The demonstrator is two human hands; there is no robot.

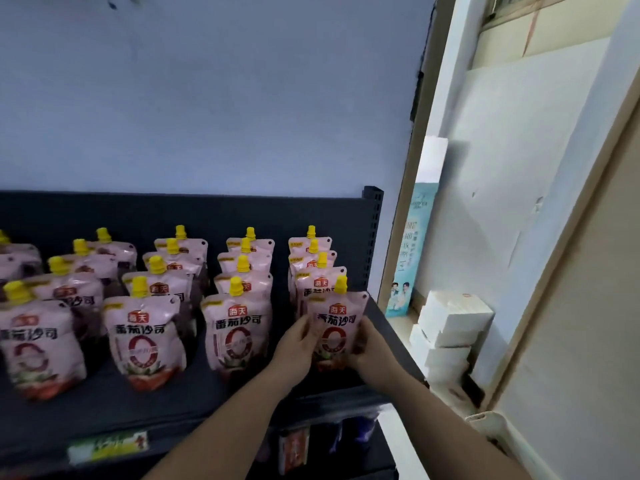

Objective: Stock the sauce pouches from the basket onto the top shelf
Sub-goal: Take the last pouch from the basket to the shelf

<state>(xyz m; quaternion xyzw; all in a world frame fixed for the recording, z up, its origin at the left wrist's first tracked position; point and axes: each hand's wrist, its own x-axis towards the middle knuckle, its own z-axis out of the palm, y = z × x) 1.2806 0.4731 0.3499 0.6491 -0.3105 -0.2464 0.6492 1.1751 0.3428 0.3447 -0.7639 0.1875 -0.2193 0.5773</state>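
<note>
Gripping the near-right pouch (337, 327) between curled left hand (298, 344) and right hand (369, 348), I should square it upright in its row.

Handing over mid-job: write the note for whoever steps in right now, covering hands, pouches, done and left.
Left hand: grips the left edge of the tomato sauce pouch.
Right hand: grips its right edge.
That pouch stands upright at the front of the rightmost row on the top shelf.
Done: stocked pouches fill several rows.
Left: release this one. The basket is out of view, so the remaining stock is unknown.
</note>
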